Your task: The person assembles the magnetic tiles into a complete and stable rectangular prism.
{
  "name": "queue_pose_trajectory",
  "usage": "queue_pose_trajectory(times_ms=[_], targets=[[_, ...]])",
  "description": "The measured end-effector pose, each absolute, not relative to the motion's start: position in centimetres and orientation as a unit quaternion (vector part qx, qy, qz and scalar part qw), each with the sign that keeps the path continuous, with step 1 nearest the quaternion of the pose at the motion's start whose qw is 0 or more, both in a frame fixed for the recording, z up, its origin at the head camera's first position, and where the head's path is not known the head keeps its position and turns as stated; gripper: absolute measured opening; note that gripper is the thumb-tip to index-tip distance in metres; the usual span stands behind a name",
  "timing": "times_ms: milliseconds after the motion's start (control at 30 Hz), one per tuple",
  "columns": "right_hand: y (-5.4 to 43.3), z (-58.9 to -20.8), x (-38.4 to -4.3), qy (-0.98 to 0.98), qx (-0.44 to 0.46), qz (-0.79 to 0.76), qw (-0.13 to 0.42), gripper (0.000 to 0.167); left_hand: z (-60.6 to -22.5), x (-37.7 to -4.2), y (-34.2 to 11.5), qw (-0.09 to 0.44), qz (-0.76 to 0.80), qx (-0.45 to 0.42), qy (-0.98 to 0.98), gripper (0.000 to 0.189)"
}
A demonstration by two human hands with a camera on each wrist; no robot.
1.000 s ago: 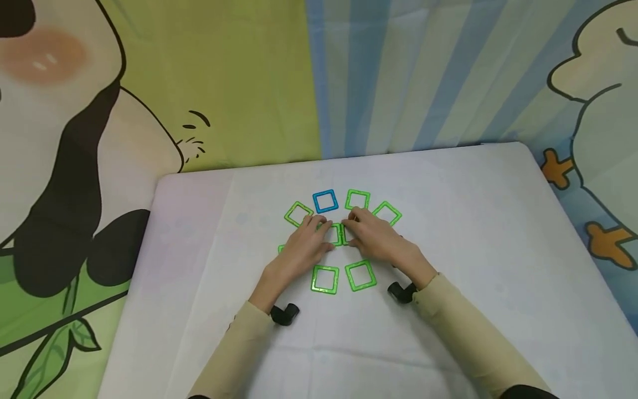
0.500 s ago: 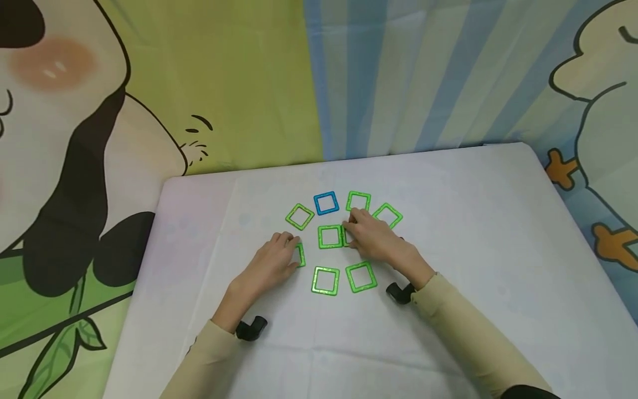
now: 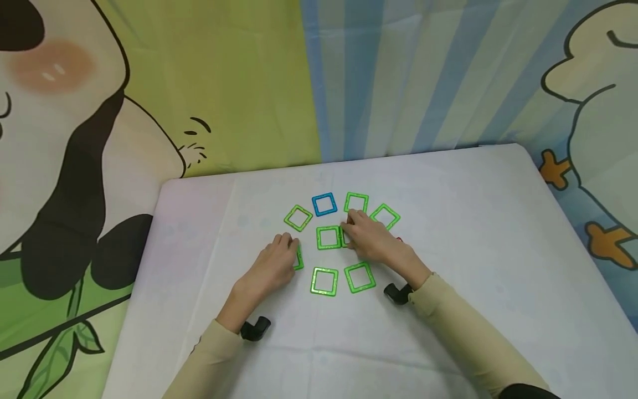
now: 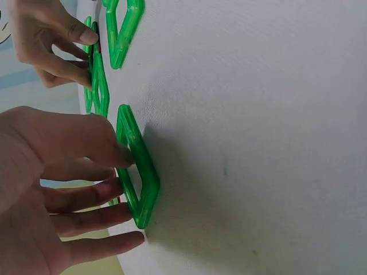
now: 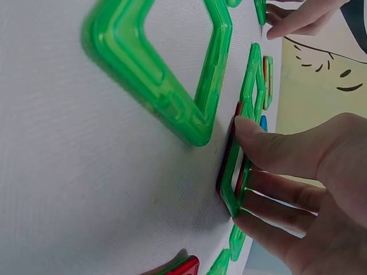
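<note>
Near the left of a ring of magnetic tiles, my left hand (image 3: 271, 260) pinches a green square magnetic tile (image 4: 148, 189) by its edges, thumb on one side and fingers on the other. My right hand (image 3: 370, 239) holds another green square magnetic tile (image 5: 229, 172) at the ring's centre, with a red edge showing beneath it. Touching that tile's left side is a second central green tile (image 3: 329, 247). In the head view, the hands cover most of both gripped tiles.
Around the centre on the white table (image 3: 478, 238) lie a blue square tile (image 3: 327, 213) and several green ones, such as the front left tile (image 3: 323, 293) and front right tile (image 3: 364, 288). A red tile (image 5: 184, 267) shows beside the right hand. Printed curtains (image 3: 239, 83) hang behind.
My left hand has moved from the central tiles leftward and toward me, and now grips the left tile. The right hand stays at the centre.
</note>
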State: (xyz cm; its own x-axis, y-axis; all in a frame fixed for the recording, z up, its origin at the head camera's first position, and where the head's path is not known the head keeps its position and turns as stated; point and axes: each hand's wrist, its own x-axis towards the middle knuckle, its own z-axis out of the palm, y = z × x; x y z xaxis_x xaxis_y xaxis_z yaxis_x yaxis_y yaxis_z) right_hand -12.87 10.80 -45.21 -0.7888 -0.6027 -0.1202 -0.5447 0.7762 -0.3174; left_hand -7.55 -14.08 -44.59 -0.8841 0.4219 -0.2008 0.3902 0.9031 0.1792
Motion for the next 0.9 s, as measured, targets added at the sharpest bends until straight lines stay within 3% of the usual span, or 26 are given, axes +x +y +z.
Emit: queue_pose_trajectory(times_ms=[467,900], targets=[[10.84,-45.02,-13.33,0.937,-0.301,-0.142,0.111,0.046,-44.35,-7.81,-14.59,0.121,0.091,0.216,0.964,0.041],[11.02,-45.18,-12.73,0.935,-0.307,-0.144,0.107,0.046,-44.72,-7.36,-14.11,0.127,0.076,0.232,0.961,0.049]])
